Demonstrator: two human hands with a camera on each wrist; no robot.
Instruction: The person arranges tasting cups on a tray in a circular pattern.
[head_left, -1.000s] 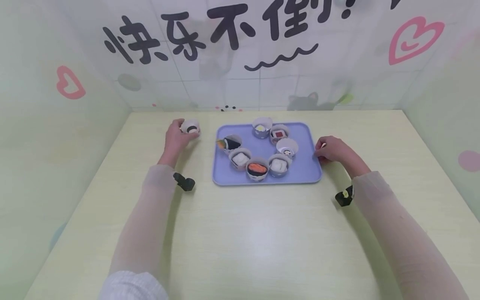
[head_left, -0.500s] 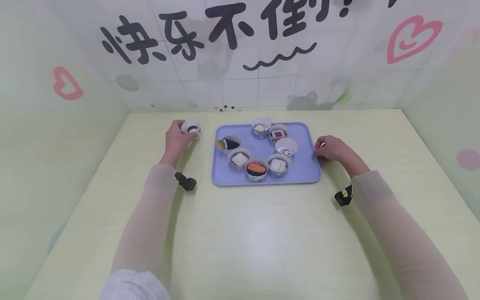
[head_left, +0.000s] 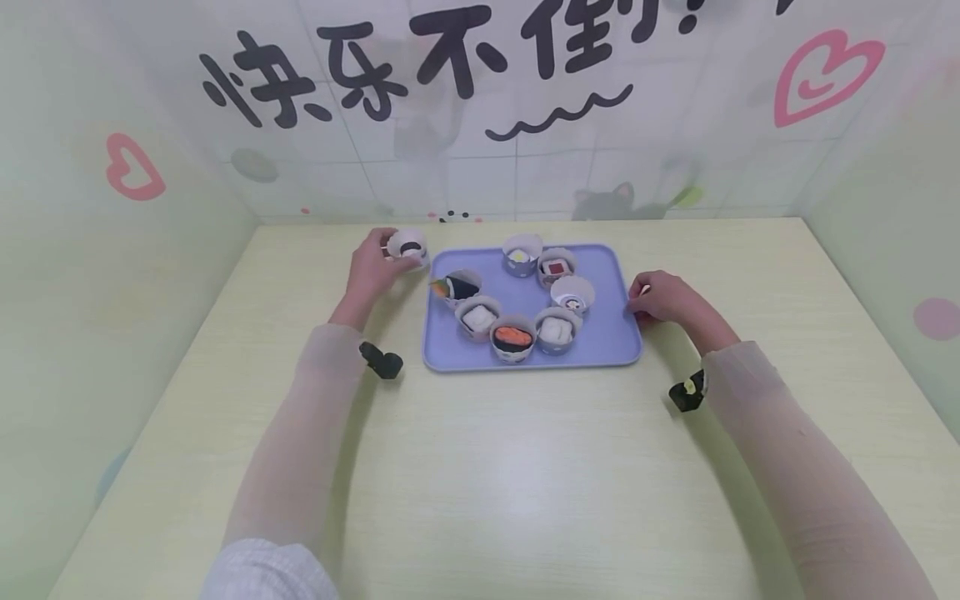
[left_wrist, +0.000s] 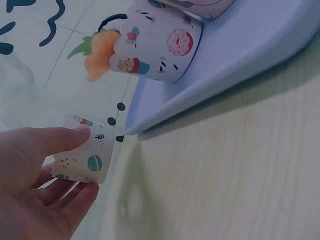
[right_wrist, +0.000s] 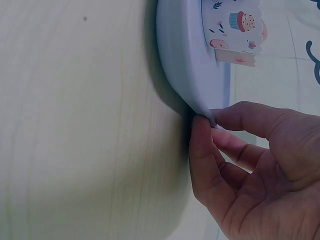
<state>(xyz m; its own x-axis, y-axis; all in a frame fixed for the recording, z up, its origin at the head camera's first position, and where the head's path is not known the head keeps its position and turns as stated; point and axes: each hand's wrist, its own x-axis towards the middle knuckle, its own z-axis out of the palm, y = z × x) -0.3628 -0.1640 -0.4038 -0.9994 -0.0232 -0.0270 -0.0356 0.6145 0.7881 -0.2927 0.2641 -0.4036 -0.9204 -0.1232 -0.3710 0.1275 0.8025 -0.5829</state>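
Note:
My left hand [head_left: 375, 265] grips a printed paper baking cup [head_left: 409, 248] with a dark and white sushi piece in it, just off the back left corner of the blue tray [head_left: 517, 292]. In the left wrist view thumb and fingers wrap the cup [left_wrist: 92, 150], which seems raised off the table. My right hand [head_left: 666, 298] pinches the tray's right edge between thumb and fingers, plainly so in the right wrist view. On the tray several cups stand in a curve, among them one with an orange-topped piece [head_left: 513, 337] and one with a dark cone roll [head_left: 461, 287].
The pale wooden table [head_left: 480, 467] spreads in front of the tray. A white wall [head_left: 450, 183] with black lettering closes off the back, and side walls stand left and right. A black wrist camera [head_left: 381, 360] hangs at the left sleeve.
The left hand and its cup have moved right and slightly back, closer to the tray's back left corner. The right hand and the tray stay in place.

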